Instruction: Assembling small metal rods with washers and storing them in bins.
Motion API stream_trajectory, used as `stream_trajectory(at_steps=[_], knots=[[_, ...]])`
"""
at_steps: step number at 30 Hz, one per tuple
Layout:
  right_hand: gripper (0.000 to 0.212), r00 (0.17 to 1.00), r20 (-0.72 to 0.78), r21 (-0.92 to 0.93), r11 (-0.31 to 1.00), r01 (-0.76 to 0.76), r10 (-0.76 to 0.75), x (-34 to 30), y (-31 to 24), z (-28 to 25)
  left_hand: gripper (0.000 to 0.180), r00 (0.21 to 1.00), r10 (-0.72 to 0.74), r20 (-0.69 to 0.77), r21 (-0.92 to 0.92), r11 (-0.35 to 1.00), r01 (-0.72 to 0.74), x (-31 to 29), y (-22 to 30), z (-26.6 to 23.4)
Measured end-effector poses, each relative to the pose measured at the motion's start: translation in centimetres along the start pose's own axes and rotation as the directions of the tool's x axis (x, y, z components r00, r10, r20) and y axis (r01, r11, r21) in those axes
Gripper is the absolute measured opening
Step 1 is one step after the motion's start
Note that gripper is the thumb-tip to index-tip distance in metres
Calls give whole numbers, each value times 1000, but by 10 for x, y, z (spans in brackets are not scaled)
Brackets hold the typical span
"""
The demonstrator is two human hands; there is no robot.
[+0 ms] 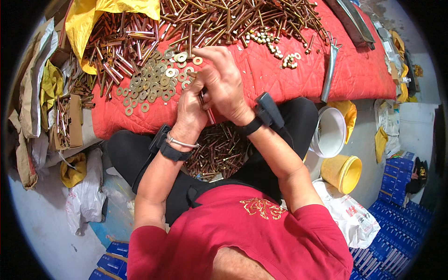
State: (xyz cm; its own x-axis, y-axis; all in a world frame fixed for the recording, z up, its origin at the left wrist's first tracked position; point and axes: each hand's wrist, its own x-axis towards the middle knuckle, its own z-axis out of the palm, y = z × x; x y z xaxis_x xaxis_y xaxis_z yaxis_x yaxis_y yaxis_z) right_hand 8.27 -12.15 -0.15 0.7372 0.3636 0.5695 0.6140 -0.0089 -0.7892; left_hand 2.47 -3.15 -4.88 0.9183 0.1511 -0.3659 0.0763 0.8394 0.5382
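Above my lap, my two hands meet at the near edge of a red quilted cloth (280,84). Fingers of my left hand (192,105) are closed around a slim copper-coloured anchor bolt (210,115), whose lower end sticks out beneath. My right hand (221,77) overlaps it from the other side, its fingers smeared by motion; their grip is hard to make out. Flat washers (151,79) lie loose just left of the hands. Copper-coloured metal sleeves (123,65) are heaped beyond them. Long bolts (233,23) form a pile at the far side, with small pale nuts (275,49) near it.
Between my legs sits a heap of bolts (219,151). A grey metal tool or strip (330,70) lies on the cloth's right. White (329,133) and yellow (343,172) buckets stand at right, near blue boxes (399,175). A cardboard box (74,121) of bolts is at left.
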Motion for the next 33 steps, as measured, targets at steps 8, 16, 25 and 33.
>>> stream_trajectory(at_steps=[8,16,25,33], knots=[[19,969,-130,-943,277,-187,213,-17,99,-204,40,974,-94,204,-173,976,130,17,47,-31],[12,979,20,-807,581,-104,203,-1,113,-165,39,992,-114,47,-45,992,116,6,48,-28],[15,917,61,-803,565,-189,394,24,100,-129,10,983,-94,156,41,995,88,-10,28,-28],[10,912,190,128,911,-391,364,12,46,-56,9,989,-26,147,74,997,15,-13,26,-30]])
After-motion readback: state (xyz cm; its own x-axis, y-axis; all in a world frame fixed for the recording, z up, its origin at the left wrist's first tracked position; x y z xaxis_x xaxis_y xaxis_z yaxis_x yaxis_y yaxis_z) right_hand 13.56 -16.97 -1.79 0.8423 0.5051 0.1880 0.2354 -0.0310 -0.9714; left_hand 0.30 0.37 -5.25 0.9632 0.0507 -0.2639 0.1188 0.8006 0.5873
